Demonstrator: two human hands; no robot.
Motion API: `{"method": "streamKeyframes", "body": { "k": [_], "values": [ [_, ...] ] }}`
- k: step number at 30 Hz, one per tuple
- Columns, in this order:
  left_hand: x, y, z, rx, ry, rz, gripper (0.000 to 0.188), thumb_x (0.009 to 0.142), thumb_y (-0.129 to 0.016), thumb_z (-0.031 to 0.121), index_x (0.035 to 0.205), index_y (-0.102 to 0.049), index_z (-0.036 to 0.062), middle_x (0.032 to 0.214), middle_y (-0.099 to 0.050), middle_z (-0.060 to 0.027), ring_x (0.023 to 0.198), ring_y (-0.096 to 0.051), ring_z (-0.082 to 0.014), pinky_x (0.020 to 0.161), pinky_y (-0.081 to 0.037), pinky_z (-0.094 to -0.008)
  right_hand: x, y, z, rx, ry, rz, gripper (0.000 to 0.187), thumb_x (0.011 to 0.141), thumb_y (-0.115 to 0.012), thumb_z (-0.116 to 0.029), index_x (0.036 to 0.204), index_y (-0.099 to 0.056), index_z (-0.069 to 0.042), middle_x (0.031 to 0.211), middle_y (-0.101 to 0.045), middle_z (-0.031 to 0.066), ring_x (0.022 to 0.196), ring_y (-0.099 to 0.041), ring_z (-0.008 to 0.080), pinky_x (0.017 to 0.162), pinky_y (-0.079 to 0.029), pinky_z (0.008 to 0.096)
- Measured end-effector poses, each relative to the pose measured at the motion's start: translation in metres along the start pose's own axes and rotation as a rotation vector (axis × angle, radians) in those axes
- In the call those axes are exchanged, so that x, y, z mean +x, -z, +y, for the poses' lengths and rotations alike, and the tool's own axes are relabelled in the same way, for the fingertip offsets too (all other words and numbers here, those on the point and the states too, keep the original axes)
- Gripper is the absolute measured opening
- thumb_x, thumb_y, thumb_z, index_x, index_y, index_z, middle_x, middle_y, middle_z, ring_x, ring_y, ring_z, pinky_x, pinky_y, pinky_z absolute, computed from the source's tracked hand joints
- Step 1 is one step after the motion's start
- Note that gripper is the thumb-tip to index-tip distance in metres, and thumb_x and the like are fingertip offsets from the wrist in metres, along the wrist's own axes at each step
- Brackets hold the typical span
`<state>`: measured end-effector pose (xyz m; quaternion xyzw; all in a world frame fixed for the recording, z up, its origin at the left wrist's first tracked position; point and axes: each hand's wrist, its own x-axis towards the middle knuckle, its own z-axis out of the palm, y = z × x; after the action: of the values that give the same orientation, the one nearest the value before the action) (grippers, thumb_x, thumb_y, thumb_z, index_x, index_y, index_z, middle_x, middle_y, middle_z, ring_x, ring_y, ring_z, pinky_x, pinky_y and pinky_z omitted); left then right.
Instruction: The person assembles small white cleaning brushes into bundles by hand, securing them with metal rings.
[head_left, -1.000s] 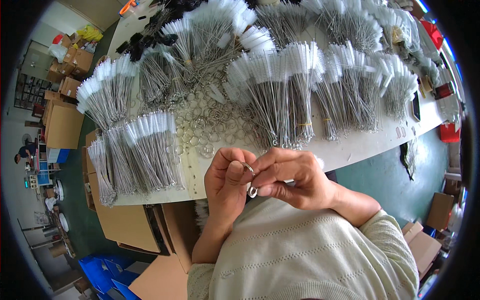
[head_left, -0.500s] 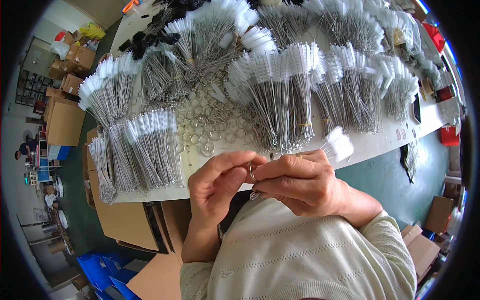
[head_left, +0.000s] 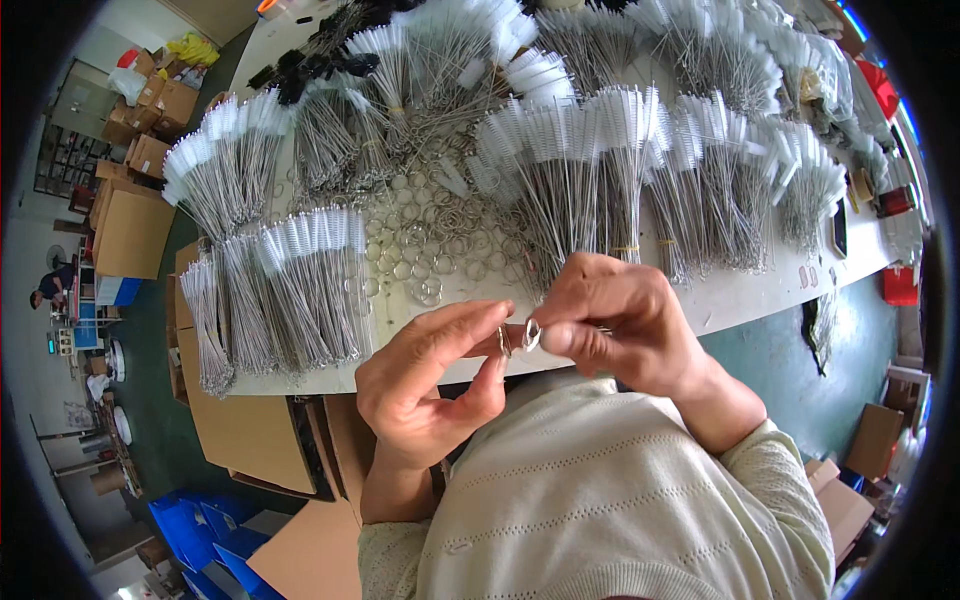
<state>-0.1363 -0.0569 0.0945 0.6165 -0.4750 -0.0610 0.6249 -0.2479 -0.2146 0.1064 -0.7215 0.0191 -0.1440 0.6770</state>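
Note:
In front of my chest, just off the table's near edge, both hands work close together. My left hand (head_left: 430, 375) pinches a thin metal ring (head_left: 504, 341) between thumb and fingertips. My right hand (head_left: 620, 325) is closed on a wire brush, whose shiny looped end (head_left: 533, 334) sticks out at the fingertips beside the ring. Its bristles are hidden, and I cannot tell whether more than one brush is held. Ring and loop are very near each other; whether they touch is unclear. Beyond my hands lies a spread of loose metal rings (head_left: 415, 240).
Bundles of white-bristled wire brushes stand on the white table, left (head_left: 300, 290), right (head_left: 570, 180) and farther back. Black-bristled brushes (head_left: 320, 75) lie at the far left. A phone (head_left: 839, 230) is near the right edge. Cardboard boxes (head_left: 240, 420) and blue crates (head_left: 190, 530) stand below left.
My right hand has turned and lifted, drawing slightly away from the left. The white bristles that stuck out behind it have gone out of sight. My left hand's fingers have spread a little around the ring.

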Motion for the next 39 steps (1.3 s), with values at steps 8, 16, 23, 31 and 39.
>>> {"method": "streamKeyframes", "body": {
  "k": [8,16,23,31,39],
  "values": [
    [0.002,0.006,-0.004,0.088,0.039,-0.016,0.034,0.068,-0.063,-0.009,0.101,-0.063,-0.0026,0.092,-0.065,-0.0146,0.072,-0.066,-0.0165,0.063,-0.055,-0.0241,0.014,-0.007,0.010,0.423,-0.370,-0.082,0.013,0.083,-0.065,-0.011,0.086,-0.062,0.002,0.071,-0.058,0.0017,0.055,-0.051,0.0051,0.047,-0.042,0.0186],
    [0.007,0.033,-0.008,-0.042,0.284,-0.223,0.032,0.077,-0.063,0.000,0.109,-0.060,-0.0013,0.099,-0.063,-0.0127,0.079,-0.064,-0.0140,0.067,-0.053,-0.0232,0.013,-0.019,0.016,-0.064,-0.152,-0.038,0.009,0.079,-0.066,-0.007,0.083,-0.064,0.000,0.071,-0.059,0.0054,0.057,-0.056,0.0107,0.048,-0.044,0.0232],
    [0.010,0.131,-0.105,1.207,0.824,-0.098,0.027,0.081,-0.062,0.028,0.087,-0.059,0.0027,0.084,-0.064,-0.0132,0.076,-0.061,-0.0312,0.068,-0.046,-0.0401,-0.032,-0.044,0.118,-0.923,0.365,-0.200,0.022,0.066,-0.060,-0.009,0.087,-0.062,-0.005,0.082,-0.054,0.0037,0.084,-0.053,0.0207,0.072,-0.047,0.0307],
    [-0.020,0.145,-0.129,1.129,0.638,0.074,0.017,0.081,-0.061,0.022,0.082,-0.057,0.0052,0.081,-0.063,-0.0126,0.078,-0.060,-0.0322,0.068,-0.046,-0.0412,0.016,-0.022,0.090,-0.963,0.460,-0.123,0.016,0.072,-0.059,-0.007,0.088,-0.061,-0.006,0.084,-0.055,0.0067,0.085,-0.055,0.0220,0.072,-0.051,0.0318],
    [0.001,0.123,-0.109,1.308,0.679,0.050,0.015,0.088,-0.049,0.022,0.086,-0.051,0.0080,0.074,-0.062,-0.0128,0.073,-0.062,-0.0334,0.065,-0.049,-0.0432,0.112,-0.002,0.116,-1.373,-0.026,-0.093,0.011,0.074,-0.059,-0.012,0.076,-0.062,-0.002,0.087,-0.058,0.0157,0.073,-0.063,0.0295,0.062,-0.050,0.0407]
  ]
}}
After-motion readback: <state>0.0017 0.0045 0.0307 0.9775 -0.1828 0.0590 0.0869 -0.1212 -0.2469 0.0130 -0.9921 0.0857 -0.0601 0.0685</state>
